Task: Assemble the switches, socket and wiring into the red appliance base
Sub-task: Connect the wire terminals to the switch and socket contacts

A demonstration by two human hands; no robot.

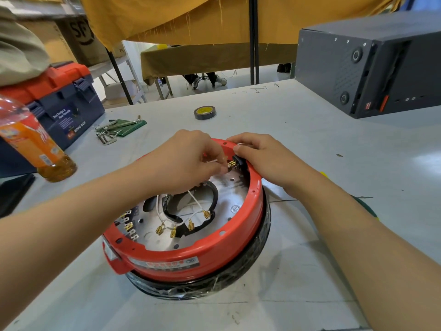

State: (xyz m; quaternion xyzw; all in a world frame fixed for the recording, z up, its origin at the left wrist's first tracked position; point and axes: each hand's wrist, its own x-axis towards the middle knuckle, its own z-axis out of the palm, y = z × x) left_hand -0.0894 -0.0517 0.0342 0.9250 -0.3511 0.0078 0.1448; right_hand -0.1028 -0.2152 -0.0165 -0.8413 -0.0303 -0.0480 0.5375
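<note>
At frame centre, my left hand (pixel 191 158) pinched a white wire (pixel 211 161) against the socket (pixel 235 162), which my right hand (pixel 260 156) gripped on the red base (pixel 202 256) rim.

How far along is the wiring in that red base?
Partway, it seems. Done: a black socket sits in the far wall of the red base. In hand: the left hand pinches a white wire at the socket's brass pins while the right hand steadies the rim. Left: four loose brass connectors lie unattached inside.
</note>
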